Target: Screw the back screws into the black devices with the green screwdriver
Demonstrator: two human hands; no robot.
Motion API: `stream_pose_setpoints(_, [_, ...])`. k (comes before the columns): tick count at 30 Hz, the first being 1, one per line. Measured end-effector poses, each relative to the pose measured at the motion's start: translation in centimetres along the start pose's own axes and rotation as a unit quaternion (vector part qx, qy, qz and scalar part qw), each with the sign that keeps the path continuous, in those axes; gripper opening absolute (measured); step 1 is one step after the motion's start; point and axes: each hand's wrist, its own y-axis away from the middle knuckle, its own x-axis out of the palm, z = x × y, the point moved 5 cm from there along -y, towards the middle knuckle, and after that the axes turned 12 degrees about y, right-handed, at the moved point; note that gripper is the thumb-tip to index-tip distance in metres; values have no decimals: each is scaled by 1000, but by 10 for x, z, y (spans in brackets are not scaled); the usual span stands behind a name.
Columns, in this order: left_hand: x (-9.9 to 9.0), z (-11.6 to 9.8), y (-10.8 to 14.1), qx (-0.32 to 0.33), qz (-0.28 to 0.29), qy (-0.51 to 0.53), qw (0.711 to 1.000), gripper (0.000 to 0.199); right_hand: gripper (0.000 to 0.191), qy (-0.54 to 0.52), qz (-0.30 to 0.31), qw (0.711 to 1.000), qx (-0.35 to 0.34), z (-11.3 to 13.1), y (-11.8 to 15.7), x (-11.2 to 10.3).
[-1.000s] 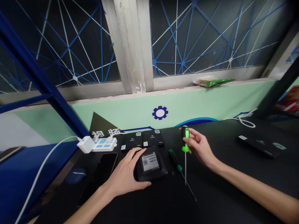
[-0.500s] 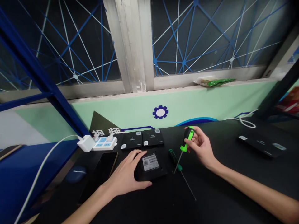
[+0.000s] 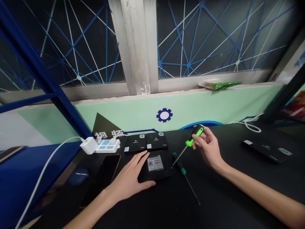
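Note:
A flat black box [image 3: 156, 174] with a white printed label lies on the dark table. My left hand [image 3: 130, 175] spans its left side, index finger at the far edge and thumb along the near edge, holding it. My right hand [image 3: 209, 146] grips a screwdriver [image 3: 195, 135] by its black and bright green handle. The screwdriver slants down to the left, and its tip is close to the box's right edge; whether they touch I cannot tell. Beneath the raised shaft, a second screwdriver [image 3: 183, 171] with a dark green handle lies on the table.
Two black boxes [image 3: 135, 143] stand side by side behind the labelled one. A white power strip [image 3: 108, 146] with plugs, a phone [image 3: 111, 165] and a blue mouse [image 3: 78, 176] are on the left. Another black box [image 3: 267, 151] and a white cable [image 3: 252, 127] lie to the right.
My right hand has tilted the screwdriver further over, swinging its tip left toward the labelled box. My left hand stays around the box.

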Motion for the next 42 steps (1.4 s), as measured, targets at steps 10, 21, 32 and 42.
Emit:
stream_pose_setpoints(10, [1,-1,0,6,1,2,1000,83,30,-19,13,999,32,-3,2,6])
stream_pose_setpoints(21, [-4,1,0,13,9,-22,1000,87,32,-7,-19,1000,-15,0,2,0])
stream_pose_setpoints(32, [0,-4,3,25,45,-22,998,97,35,13,24,1000,3,5,9,11])
stream_pose_setpoints(42, [1,-3,4,19,47,-17,999,97,35,-4,37,999,12,-2,8,10])
